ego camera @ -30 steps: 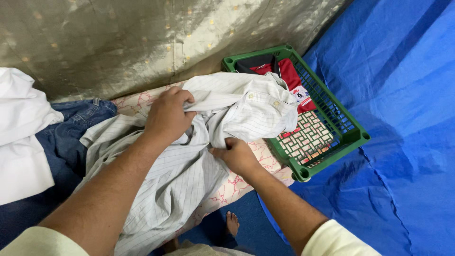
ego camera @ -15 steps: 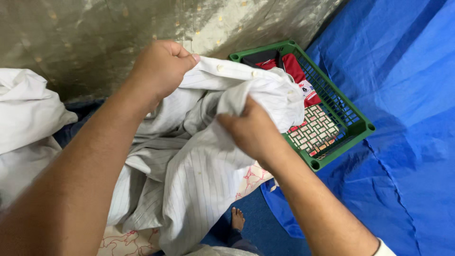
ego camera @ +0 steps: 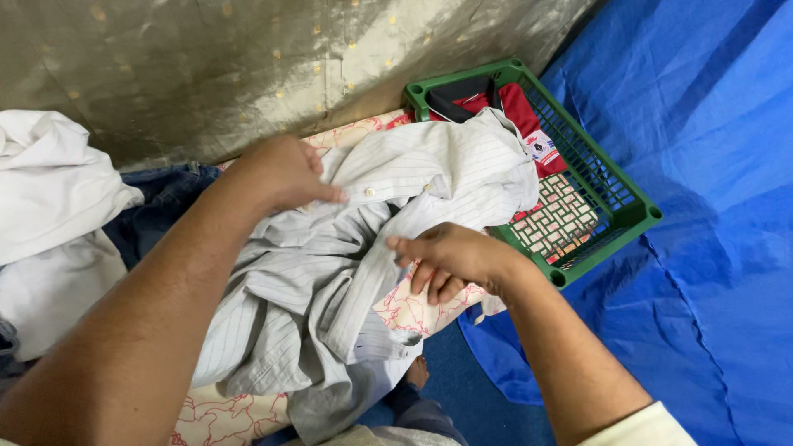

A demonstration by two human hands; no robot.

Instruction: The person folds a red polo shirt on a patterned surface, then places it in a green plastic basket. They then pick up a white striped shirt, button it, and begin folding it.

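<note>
A white pinstriped shirt (ego camera: 330,281) lies crumpled on a cream cloth with red patterns (ego camera: 413,310). My left hand (ego camera: 285,173) rests on the shirt's upper part near the button placket, fingers pinching the fabric. My right hand (ego camera: 450,256) pinches a fold of the shirt at its right side, above the patterned cloth. One end of the shirt drapes over the edge of a green plastic basket (ego camera: 636,211).
The green basket holds a red and black garment (ego camera: 504,103) and a patterned cloth (ego camera: 557,219). White garments (ego camera: 49,198) and blue jeans (ego camera: 161,202) lie at left. A gold fabric (ego camera: 248,66) hangs behind; blue tarp (ego camera: 710,165) covers the right. A foot shows below.
The shirt was lifted up in both hands half a second ago; it now lies lower on the patterned cloth, with both hands lowered onto it.
</note>
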